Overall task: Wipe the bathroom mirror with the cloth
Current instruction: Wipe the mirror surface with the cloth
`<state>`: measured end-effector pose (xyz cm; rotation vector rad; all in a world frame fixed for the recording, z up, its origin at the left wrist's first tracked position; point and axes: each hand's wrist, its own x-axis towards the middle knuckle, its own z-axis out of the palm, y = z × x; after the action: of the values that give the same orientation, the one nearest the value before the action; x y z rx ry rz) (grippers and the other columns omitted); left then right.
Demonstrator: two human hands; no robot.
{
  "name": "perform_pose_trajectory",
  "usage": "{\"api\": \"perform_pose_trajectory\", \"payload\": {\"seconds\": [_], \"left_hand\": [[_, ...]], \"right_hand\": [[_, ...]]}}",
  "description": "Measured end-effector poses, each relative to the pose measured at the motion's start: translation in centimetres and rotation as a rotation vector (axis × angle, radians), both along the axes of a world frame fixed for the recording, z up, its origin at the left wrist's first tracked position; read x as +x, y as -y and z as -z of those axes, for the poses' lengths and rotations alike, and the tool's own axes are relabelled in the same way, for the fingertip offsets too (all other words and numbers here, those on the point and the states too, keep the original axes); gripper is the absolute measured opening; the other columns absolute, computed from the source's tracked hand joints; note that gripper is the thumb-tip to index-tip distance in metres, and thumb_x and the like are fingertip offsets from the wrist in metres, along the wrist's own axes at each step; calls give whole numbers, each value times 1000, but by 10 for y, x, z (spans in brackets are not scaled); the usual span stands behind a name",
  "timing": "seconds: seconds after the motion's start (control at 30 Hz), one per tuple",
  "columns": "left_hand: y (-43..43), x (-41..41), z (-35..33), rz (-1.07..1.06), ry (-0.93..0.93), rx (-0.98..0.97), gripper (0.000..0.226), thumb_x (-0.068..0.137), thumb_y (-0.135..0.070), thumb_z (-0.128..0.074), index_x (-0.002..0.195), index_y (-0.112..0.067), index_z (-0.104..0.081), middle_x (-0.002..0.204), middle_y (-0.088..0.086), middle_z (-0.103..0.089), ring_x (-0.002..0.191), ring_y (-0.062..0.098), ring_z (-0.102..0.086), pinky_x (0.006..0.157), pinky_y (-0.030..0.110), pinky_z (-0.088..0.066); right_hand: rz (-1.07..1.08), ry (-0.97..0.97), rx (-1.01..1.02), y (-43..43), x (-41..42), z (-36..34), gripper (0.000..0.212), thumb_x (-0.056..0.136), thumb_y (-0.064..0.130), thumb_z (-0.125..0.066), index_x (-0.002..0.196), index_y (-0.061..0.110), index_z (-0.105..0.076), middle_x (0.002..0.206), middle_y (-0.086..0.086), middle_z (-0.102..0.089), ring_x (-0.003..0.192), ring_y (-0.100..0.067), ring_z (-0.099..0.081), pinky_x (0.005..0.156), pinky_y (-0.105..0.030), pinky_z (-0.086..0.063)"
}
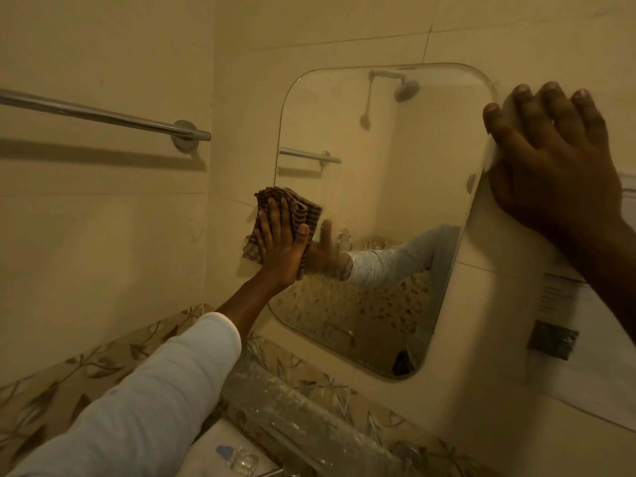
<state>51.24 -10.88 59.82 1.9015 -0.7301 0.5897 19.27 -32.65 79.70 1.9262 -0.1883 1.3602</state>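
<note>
— Two hands up, both busy. My left hand (280,242) is flat on the cloth (303,211), fingers spread, palm pressing it against the glass rather than gripping it.

— Where on the glass?

— At the left edge of the mirror (395,173), about halfway up. The cloth is the brown checked one, bunched, and it laps over the edge so part of it lies on the wall tile beside the mirror.

— And your other hand?

— My right hand (557,160) is open, fingers splayed, laid over the mirror's upper right edge. The fingertips curl round the rim near the rounded top corner; it clamps nothing else.

— What does the mirror look like?

— Rounded corners, no frame, and it looks tilted from where I stand. In it I see my white sleeve and the hand behind the cloth, plus a shower head and a rail. The lower part shows spots and specks.

— Anything else around?

— A chrome towel rail (103,115) on the wall well to the left. Below the mirror a clear glass shelf (292,404), speckled, against the leaf-patterned tile band (103,366). A small clear bottle with a blue cap (237,459) lies beneath it, near my left sleeve (155,397).
</note>
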Motion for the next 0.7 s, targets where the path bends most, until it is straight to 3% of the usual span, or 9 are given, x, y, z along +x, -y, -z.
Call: {"api": "perform_pose_trajectory", "payload": {"seconds": [0.13, 0.33, 0.47, 0.7], "left_hand": [[-1, -3, 13, -18, -30, 51, 82, 93, -73, -5, 156, -31, 26, 177, 2, 25, 164, 26, 25, 131, 46, 19], [-5, -10, 34, 5, -48, 73, 90, 83, -81, 3, 154, -31, 29, 176, 1, 27, 164, 27, 27, 130, 45, 21], [-7, -13, 48, 17, -58, 59, 116, 75, -98, 10, 163, -23, 24, 176, 2, 28, 163, 25, 29, 128, 44, 23], [-9, -20, 61, 38, -88, 48, 104, 82, -88, -6, 159, -26, 25, 177, 4, 25, 164, 28, 26, 131, 48, 17]], "right_hand": [[9, -3, 3, 2, 1, -1, 67, 109, 42, -29, 171, 18, -19, 171, -25, -26, 160, -47, -21, 131, -58, -8], [13, -1, 8, 4, 1, 0, 66, 110, 44, -26, 171, 19, -19, 172, -24, -26, 160, -47, -21, 132, -57, -7], [13, -8, 11, 3, 2, 0, 67, 109, 44, -26, 171, 20, -18, 172, -24, -24, 161, -46, -19, 132, -57, -7], [6, -24, 22, 2, 1, 1, 68, 108, 45, -27, 171, 20, -17, 173, -24, -23, 161, -47, -17, 132, -59, -6]]}}
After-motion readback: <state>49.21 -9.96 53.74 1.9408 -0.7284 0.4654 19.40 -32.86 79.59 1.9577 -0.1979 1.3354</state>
